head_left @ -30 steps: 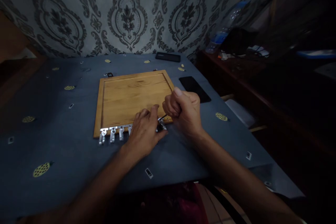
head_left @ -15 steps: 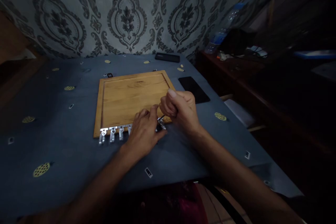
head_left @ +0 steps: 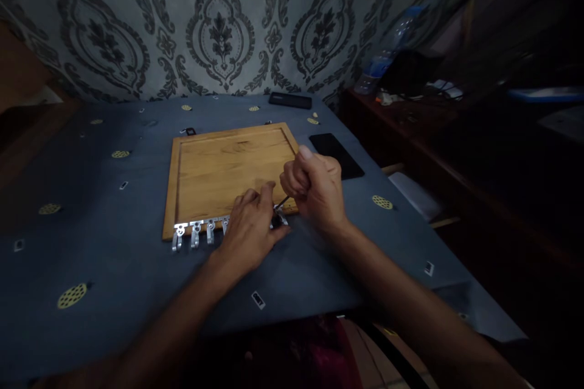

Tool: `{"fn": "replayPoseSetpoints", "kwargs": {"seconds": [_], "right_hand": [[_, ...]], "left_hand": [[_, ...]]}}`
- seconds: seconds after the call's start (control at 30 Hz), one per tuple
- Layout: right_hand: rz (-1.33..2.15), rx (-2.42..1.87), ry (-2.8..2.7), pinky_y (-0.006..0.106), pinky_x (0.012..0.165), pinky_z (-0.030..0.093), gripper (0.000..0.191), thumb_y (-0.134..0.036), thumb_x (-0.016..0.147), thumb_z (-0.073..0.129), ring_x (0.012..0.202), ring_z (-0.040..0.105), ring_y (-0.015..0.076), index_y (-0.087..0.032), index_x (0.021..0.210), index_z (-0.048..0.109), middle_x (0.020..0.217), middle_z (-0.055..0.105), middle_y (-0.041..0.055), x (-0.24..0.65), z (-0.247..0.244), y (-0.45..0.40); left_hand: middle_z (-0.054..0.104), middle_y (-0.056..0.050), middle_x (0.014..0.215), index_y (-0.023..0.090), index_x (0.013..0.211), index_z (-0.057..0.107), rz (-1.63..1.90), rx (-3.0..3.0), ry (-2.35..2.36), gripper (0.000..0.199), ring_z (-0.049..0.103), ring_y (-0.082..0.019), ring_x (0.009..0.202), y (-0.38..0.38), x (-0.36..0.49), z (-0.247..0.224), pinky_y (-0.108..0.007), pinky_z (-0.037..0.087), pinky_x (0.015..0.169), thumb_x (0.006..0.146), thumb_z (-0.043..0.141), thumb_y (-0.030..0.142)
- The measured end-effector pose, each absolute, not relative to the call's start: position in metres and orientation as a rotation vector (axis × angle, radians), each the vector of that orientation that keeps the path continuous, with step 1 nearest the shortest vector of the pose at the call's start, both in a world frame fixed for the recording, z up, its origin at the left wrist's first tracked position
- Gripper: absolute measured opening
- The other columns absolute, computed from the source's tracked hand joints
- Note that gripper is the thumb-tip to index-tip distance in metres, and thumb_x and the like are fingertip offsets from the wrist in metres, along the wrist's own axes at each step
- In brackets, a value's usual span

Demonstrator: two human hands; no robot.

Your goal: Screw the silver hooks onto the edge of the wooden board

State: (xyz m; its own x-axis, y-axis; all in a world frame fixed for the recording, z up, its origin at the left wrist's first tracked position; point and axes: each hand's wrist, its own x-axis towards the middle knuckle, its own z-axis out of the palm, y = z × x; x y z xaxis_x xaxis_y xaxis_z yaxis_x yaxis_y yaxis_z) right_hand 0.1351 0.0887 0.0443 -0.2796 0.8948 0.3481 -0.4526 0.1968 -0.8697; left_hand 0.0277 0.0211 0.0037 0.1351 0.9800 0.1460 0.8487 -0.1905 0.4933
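Observation:
A wooden board with a grooved border lies on the blue cloth. Metal hooks, several in a row, line its front edge. My left hand bears down on that edge, its thumb and fingers round the rightmost metal hook, which is partly covered. My right hand is closed in a fist round a screwdriver; only the thin dark shaft shows, slanting down to the hook between the hands. The handle is hidden inside the fist.
A black phone lies at the back of the table, and a flat black slab right of the board. A small dark clip-like piece sits behind the board. A plastic bottle stands on the dark side furniture at right.
My right fist has risen slightly and turned a little, and more of the screwdriver shaft shows. The left hand and the board have stayed in place.

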Motion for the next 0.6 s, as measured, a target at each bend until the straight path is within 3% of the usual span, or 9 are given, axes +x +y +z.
{"fn": "replayPoseSetpoints", "kwargs": {"seconds": [0.6], "right_hand": [[1.3, -0.577, -1.143, 0.025, 0.039, 0.018, 0.065, -0.056, 0.083, 0.07, 0.038, 0.02, 0.0043, -0.021, 0.047, 0.029, 0.042, 0.023, -0.0086, 0.1296, 0.0449, 0.0823]], "left_hand": [[0.068, -0.008, 0.108, 0.019, 0.137, 0.036, 0.656, 2.118, 1.781, 0.068, 0.058, -0.031, 0.111, 0.0206, 0.0274, 0.0054, -0.047, 0.045, 0.096, 0.082, 0.075, 0.023]]}}
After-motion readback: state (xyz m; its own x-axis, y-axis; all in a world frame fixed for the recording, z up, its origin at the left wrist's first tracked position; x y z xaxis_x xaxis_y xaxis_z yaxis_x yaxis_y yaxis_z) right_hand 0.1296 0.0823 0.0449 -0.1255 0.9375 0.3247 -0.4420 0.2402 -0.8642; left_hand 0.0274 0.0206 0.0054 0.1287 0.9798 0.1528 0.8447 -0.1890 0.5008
